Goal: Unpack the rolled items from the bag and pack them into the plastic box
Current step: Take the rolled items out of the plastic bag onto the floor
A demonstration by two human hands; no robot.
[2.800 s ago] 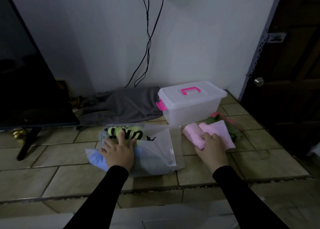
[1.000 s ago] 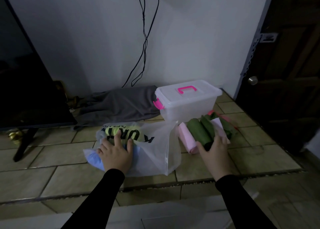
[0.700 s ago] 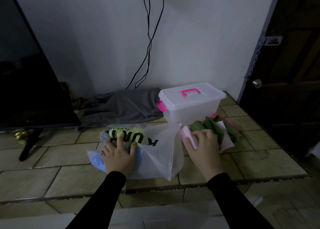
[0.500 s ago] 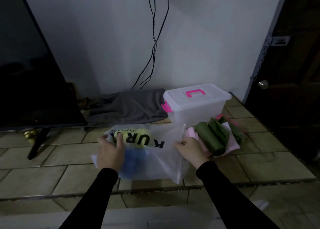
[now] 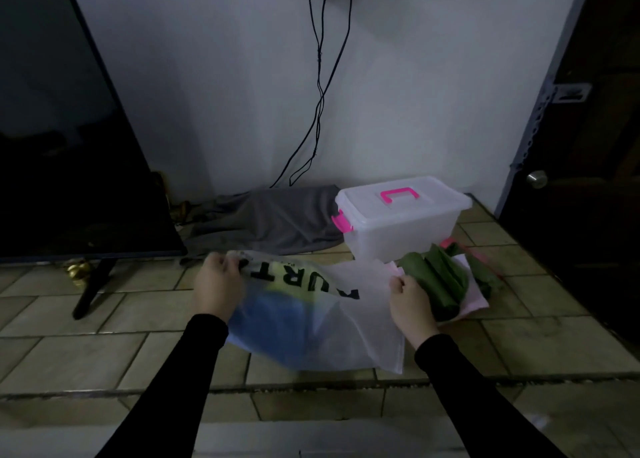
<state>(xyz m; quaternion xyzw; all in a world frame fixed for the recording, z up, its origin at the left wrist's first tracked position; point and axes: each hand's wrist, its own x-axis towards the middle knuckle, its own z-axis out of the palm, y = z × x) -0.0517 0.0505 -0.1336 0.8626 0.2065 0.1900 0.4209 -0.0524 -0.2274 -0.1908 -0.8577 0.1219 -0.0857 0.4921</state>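
A translucent white bag (image 5: 349, 322) with black letters lies on the tiled floor. Through it show a blue roll (image 5: 273, 326) and a yellow-green roll (image 5: 287, 277). My left hand (image 5: 218, 284) pinches the bag's upper left edge. My right hand (image 5: 410, 301) pinches its upper right edge, and the bag is lifted a little between them. To the right, dark green rolls (image 5: 433, 277) lie on a pink roll (image 5: 474, 300). Behind them stands the clear plastic box (image 5: 398, 225), its lid shut with pink handle and latch.
A grey cloth (image 5: 266, 218) lies against the wall left of the box. A dark TV screen (image 5: 62, 146) on a stand fills the left. Black cables (image 5: 322, 76) hang down the wall. A dark door (image 5: 595, 146) is at the right. A floor step edge runs in front.
My right hand left the green rolls on the pink one and came to the bag's right edge. My left hand rose from pressing the bag to pinching its left edge; the bag lifted.
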